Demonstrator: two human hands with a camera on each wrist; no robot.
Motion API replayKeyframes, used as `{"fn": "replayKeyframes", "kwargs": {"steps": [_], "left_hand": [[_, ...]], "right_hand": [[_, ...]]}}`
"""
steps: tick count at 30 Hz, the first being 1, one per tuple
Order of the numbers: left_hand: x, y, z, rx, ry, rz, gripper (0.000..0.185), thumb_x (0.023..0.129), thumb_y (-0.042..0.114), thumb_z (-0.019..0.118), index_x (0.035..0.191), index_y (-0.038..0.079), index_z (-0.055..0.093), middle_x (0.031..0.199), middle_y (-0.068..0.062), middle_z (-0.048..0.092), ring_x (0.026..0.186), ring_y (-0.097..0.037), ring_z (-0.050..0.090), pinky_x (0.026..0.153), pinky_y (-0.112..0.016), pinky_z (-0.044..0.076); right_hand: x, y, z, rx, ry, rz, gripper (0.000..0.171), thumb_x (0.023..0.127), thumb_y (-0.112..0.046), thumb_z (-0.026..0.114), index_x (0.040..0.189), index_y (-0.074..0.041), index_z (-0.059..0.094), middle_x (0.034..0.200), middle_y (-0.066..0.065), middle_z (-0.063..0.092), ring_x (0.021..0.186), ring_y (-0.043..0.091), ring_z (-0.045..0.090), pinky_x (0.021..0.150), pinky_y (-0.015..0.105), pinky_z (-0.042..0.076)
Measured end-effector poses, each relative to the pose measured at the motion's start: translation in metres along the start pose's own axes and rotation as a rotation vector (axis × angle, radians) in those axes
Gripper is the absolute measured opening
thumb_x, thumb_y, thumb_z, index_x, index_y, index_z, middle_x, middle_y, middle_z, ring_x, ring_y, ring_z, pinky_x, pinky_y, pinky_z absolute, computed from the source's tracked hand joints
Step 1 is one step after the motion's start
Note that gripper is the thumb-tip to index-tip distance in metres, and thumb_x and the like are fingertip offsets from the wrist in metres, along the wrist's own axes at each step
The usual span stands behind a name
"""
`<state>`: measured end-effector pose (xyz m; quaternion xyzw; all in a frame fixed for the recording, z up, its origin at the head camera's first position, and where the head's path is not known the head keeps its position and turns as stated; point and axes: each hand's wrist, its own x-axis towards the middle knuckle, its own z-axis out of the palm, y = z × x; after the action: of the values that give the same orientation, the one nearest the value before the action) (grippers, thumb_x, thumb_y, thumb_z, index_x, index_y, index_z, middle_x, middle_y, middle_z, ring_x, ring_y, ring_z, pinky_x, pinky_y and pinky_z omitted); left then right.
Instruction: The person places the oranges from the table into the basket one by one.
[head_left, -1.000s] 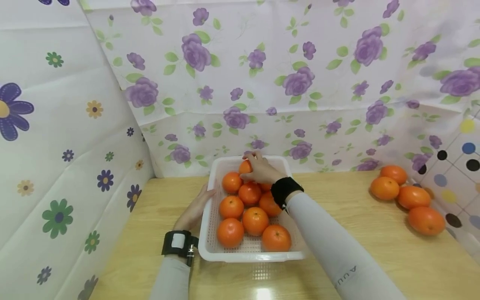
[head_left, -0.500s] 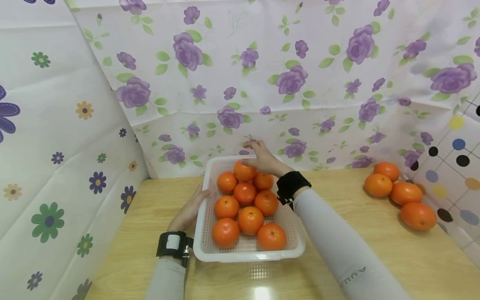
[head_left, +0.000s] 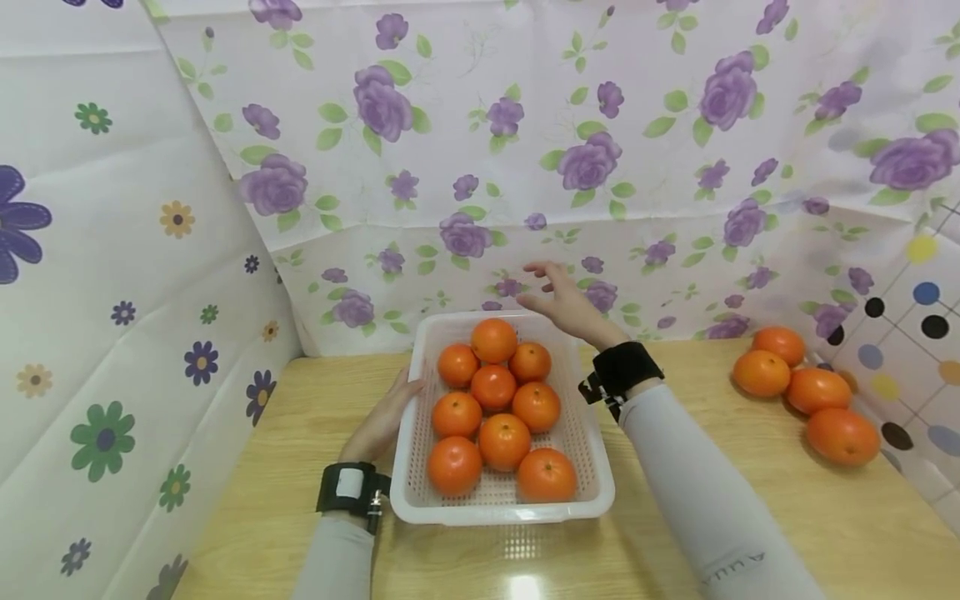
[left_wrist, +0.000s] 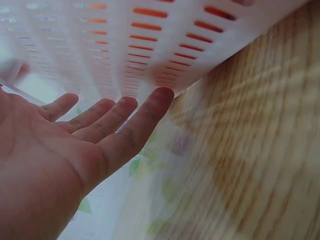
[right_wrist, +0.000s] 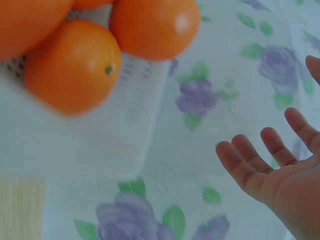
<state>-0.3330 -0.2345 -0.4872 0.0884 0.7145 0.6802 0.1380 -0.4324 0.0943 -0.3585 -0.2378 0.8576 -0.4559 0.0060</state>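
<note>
A white plastic basket [head_left: 504,512] with slotted walls holds several oranges [head_left: 504,442] on the wooden table. At the basket's far end, one orange [head_left: 494,341] sits highest among the rest. My left hand [head_left: 382,421] lies along the left side of the basket. In the left wrist view that hand's fingers [left_wrist: 145,117] are extended, their tips right at the slotted wall. Above and beyond the far right corner of the basket, my right hand [head_left: 566,304] is raised with its fingers spread and nothing in them. The right wrist view shows the right palm bare, apart from the oranges.
A loose group of several oranges [head_left: 817,390] lies on the table [head_left: 675,417] to the right, by a dotted cloth [head_left: 918,350]. Flower-printed sheets [head_left: 465,167] stand close behind the basket and along the left side.
My right hand has let go of the orange at the far end of the basket, then lifted and drawn off to the right. The left hand stays at the basket's side.
</note>
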Motion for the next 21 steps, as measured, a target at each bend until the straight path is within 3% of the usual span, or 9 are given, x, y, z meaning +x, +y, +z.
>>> {"fn": "replayKeyframes", "kwargs": {"steps": [5, 12, 21], "left_hand": [[0.002, 0.0, 0.0, -0.005, -0.005, 0.005, 0.064, 0.113, 0.038, 0.034, 0.168, 0.024, 0.005, 0.164, -0.025, 0.027, 0.138, -0.043, 0.045, 0.104, -0.056, 0.051], [0.003, 0.002, 0.0, -0.007, 0.006, -0.015, 0.065, 0.113, 0.039, 0.035, 0.168, 0.025, 0.005, 0.164, -0.025, 0.028, 0.136, -0.043, 0.048, 0.102, -0.055, 0.053], [0.004, 0.003, 0.0, -0.009, 0.006, -0.018, 0.064, 0.113, 0.04, 0.035, 0.168, 0.028, 0.005, 0.164, -0.024, 0.03, 0.135, -0.042, 0.05, 0.1, -0.054, 0.055]], "right_hand": [[-0.012, 0.003, -0.026, 0.01, 0.062, 0.0, 0.063, 0.105, -0.032, 0.064, 0.157, -0.01, 0.037, 0.154, 0.022, 0.031, 0.138, 0.046, 0.039, 0.103, 0.06, 0.048], [-0.027, 0.011, -0.054, 0.066, 0.124, 0.006, 0.066, 0.105, -0.033, 0.063, 0.159, -0.008, 0.034, 0.153, 0.023, 0.029, 0.141, 0.046, 0.036, 0.111, 0.061, 0.041], [-0.045, 0.036, -0.076, -0.036, 0.271, -0.016, 0.063, 0.106, -0.033, 0.062, 0.157, -0.006, 0.037, 0.153, 0.026, 0.034, 0.138, 0.047, 0.037, 0.111, 0.061, 0.037]]}}
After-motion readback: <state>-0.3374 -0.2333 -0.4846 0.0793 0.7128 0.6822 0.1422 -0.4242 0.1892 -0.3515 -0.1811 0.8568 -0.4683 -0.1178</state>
